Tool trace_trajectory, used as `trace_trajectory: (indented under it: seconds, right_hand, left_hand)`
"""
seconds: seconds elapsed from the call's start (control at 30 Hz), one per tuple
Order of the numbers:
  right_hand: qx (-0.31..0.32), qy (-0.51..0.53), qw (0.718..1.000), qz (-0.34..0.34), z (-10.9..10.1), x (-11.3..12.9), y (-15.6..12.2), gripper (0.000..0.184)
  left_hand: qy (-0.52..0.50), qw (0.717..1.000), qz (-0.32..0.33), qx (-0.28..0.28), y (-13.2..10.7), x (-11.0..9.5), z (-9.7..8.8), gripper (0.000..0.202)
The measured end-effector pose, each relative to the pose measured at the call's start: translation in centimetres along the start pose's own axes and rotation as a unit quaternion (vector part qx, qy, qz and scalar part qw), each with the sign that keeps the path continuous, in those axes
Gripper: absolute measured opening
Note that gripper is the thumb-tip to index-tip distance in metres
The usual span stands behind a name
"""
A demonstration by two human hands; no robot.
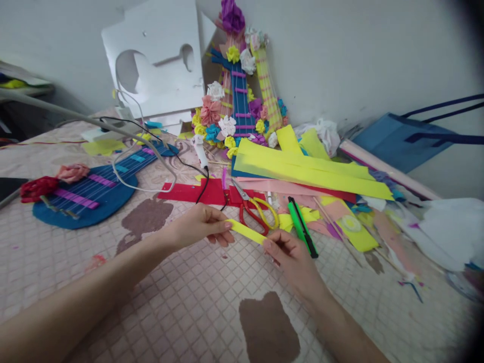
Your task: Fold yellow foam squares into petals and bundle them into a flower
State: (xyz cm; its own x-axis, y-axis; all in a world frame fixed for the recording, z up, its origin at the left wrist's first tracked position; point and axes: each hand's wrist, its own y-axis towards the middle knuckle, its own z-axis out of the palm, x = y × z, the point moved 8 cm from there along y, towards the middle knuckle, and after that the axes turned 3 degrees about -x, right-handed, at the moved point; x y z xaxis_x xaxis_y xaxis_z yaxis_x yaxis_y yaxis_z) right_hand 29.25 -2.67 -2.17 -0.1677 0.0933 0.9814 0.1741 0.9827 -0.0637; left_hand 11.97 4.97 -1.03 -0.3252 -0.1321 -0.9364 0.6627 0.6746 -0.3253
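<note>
A narrow yellow paper strip [246, 232] is stretched between my two hands above the table. My left hand [202, 224] pinches its left end between thumb and fingers. At the other end, my right hand [289, 254] grips the strip the same way. Just beyond lie scissors [258, 209] with one red and one yellow handle, their blades pointing away. Right of them rests a green utility knife [302, 227]. Red paper pieces [189, 192] lie flat behind my left hand, partly under the scissors.
A blue paper guitar [91, 199] with roses lies at the left. A white glue gun [199, 151] trails a dark cord. Yellow paper sheets [302, 169] are heaped at the back right. Flower-covered guitars [242, 96] lean at the wall beside a white board [159, 55].
</note>
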Motion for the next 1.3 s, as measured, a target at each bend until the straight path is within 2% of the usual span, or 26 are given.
trace_trajectory:
  seconds: [0.07, 0.13, 0.23, 0.3, 0.37, 0.47, 0.67, 0.87, 0.97, 1.1, 1.2, 1.3]
  right_hand:
    - [-0.001, 0.002, 1.0, 0.003, 0.0, 0.1, 0.1, 0.025]
    - [-0.002, -0.002, 1.0, 0.002, -0.1, 0.2, 0.1, 0.024]
    - [0.002, -0.017, 1.0, -0.006, 0.0, 0.4, 0.0, 0.023]
    - [0.023, -0.032, 0.999, -0.011, 0.5, 0.6, -0.1, 0.022]
    - [0.049, -0.047, 0.998, -0.012, 1.0, 0.7, -0.3, 0.022]
    - [0.065, -0.067, 0.995, -0.017, 1.6, 1.1, -0.6, 0.021]
    - [0.092, -0.074, 0.992, -0.049, 2.9, 1.9, -1.3, 0.019]
    - [0.06, -0.12, 0.99, -0.05, 2.7, 2.0, -1.0, 0.013]
    - [0.062, -0.129, 0.988, -0.06, 2.8, 2.2, -1.1, 0.012]
    - [0.083, -0.143, 0.982, -0.093, 3.6, 2.9, -1.5, 0.009]
    - [0.076, -0.137, 0.984, -0.088, 3.2, 2.9, -1.5, 0.01]
    - [0.06, -0.131, 0.987, -0.078, 2.3, 2.8, -1.1, 0.01]
  left_hand:
    - [0.004, 1.0, -0.005, 0.004, 0.2, 0.3, -0.7, 0.034]
    - [0.034, 0.999, 0.009, -0.02, 0.3, 0.1, -1.6, 0.034]
    - [0.066, 0.991, 0.082, -0.08, 0.1, -1.3, -2.2, 0.036]
    - [0.087, 0.984, 0.131, -0.088, -0.4, -2.4, -1.4, 0.035]
    - [0.142, 0.977, 0.144, -0.066, -0.9, -2.9, 0.2, 0.031]
    - [0.207, 0.968, 0.13, -0.059, -1.4, -2.8, 1.6, 0.021]
    - [0.233, 0.964, 0.116, -0.062, -1.8, -2.2, 2.6, 0.019]
    - [0.231, 0.967, 0.095, -0.053, -1.2, -1.4, 2.3, 0.02]
    - [0.216, 0.968, 0.121, -0.041, -1.2, -1.8, 2.3, 0.018]
    - [0.249, 0.957, 0.146, -0.007, -1.6, -2.3, 3.7, 0.015]
    - [0.291, 0.948, 0.126, -0.029, -1.5, -2.0, 3.4, 0.013]
    - [0.296, 0.949, 0.103, -0.031, -1.0, -1.6, 2.1, 0.017]
